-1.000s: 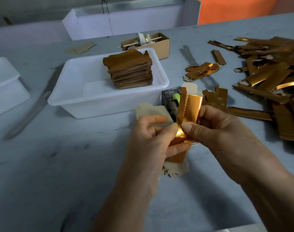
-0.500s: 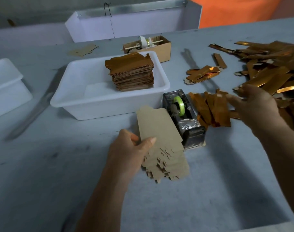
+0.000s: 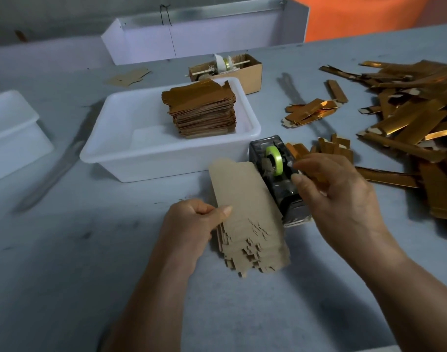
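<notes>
My left hand (image 3: 191,224) grips a stack of flat brown card blanks (image 3: 250,212) by its left edge, thumb on top; the stack lies slanted on the grey table. Just right of it stands a black tape dispenser (image 3: 291,207) with a green tape roll (image 3: 274,161). My right hand (image 3: 341,199) hovers over the dispenser, fingers loosely curled. Its forefinger and thumb sit a little apart beside the roll, with nothing visible between them.
A white tub (image 3: 141,156) behind the blanks holds a stack of gold-faced blanks (image 3: 202,110). Folded gold pieces lie behind the dispenser (image 3: 331,148), in a small heap (image 3: 311,111) and a large pile (image 3: 408,128) at right. A cardboard box (image 3: 250,74) and another white tub (image 3: 11,128) stand further off.
A second ago both hands held a folded gold piece. My right hand took it out to the right, let go of it, and has come back over the dispenser. My left hand kept the blanks.
</notes>
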`<state>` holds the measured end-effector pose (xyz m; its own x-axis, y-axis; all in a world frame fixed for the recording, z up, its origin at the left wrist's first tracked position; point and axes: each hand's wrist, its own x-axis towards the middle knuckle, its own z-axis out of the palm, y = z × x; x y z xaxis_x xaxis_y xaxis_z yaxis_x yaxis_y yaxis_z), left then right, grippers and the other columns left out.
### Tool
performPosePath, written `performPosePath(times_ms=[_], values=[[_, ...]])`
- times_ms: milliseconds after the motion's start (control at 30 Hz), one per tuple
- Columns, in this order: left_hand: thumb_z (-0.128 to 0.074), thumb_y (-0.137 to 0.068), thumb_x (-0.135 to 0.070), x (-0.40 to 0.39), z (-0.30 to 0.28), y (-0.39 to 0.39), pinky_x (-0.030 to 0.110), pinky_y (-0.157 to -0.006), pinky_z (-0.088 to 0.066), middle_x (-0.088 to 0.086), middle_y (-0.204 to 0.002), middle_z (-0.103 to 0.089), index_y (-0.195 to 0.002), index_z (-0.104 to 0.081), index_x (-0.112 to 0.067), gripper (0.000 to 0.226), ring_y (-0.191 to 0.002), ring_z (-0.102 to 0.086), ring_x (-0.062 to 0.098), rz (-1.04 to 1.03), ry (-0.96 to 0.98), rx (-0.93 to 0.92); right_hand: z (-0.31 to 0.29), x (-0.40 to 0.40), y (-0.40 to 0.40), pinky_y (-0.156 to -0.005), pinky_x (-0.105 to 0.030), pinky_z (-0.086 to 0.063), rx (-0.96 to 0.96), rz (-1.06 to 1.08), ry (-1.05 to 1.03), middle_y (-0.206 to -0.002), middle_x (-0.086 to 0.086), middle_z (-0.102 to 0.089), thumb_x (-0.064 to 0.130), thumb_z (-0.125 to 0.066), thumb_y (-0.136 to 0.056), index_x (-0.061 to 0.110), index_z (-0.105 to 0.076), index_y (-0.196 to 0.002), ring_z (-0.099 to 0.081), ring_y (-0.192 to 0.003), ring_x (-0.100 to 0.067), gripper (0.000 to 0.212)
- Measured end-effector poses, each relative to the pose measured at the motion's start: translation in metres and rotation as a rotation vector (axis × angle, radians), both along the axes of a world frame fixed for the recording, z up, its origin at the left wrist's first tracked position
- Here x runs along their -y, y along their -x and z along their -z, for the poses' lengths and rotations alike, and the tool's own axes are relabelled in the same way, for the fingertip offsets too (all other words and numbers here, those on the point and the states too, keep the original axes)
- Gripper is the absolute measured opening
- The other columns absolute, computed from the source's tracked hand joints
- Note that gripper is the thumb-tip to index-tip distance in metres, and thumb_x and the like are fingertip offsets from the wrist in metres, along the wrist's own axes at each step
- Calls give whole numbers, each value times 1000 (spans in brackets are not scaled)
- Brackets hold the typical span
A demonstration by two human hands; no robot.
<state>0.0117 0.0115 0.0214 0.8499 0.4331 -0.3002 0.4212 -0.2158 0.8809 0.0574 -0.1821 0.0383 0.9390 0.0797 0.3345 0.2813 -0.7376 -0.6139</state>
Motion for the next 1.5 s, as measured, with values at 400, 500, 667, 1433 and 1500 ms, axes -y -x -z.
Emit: performPosePath(times_ms=[400, 500, 667, 1433, 1500], values=[[-83, -70, -34, 9, -2, -3, 20, -50, -44, -14, -49, -64, -71, -63, -19, 25, -42, -57, -5, 20, 1, 13, 4, -14, 10, -84, -19, -40, -32, -72, 37, -120, 5, -54, 28, -61, -86, 20, -66, -110, -50, -110, -13, 26], [-82, -72, -23, 6, 0, -5, 19, -49, -43, -10, -48, -63, -79, -66, -11, 21, -39, -55, -3, -37, 31, 25, 5, -14, 10, -84, -19, -38, -34, -65, 54, -120, 6, -53, 29, -60, -86, 20, -66, -110, -48, -110, -11, 26], [-69, -87, -22, -4, -10, 0, 14, -47, -45, -10, -54, -67, -81, -72, -19, 7, -46, -58, -3, -10, -28, 57, 5, -14, 7, -84, -18, -35, -33, -89, 80, -121, 5, -55, 29, -58, -88, 20, -65, -110, -46, -111, -10, 25], [-82, -67, -22, 33, -37, 14, 42, -78, -57, 4, -94, -76, -102, -70, -18, 37, -88, -73, 25, 168, 405, 211, -7, -6, 37, -66, -30, -56, -627, -303, -990, -71, -8, -64, 28, -67, -62, 21, -69, -70, -65, -70, -19, 11], [-80, -72, -18, 36, -36, 13, 41, -77, -57, 1, -93, -76, -104, -69, -19, 33, -87, -73, 22, 147, 365, 198, -5, -3, 38, -63, -26, -56, -624, -306, -990, -72, -9, -64, 25, -67, -63, 19, -68, -68, -67, -71, -20, 9]])
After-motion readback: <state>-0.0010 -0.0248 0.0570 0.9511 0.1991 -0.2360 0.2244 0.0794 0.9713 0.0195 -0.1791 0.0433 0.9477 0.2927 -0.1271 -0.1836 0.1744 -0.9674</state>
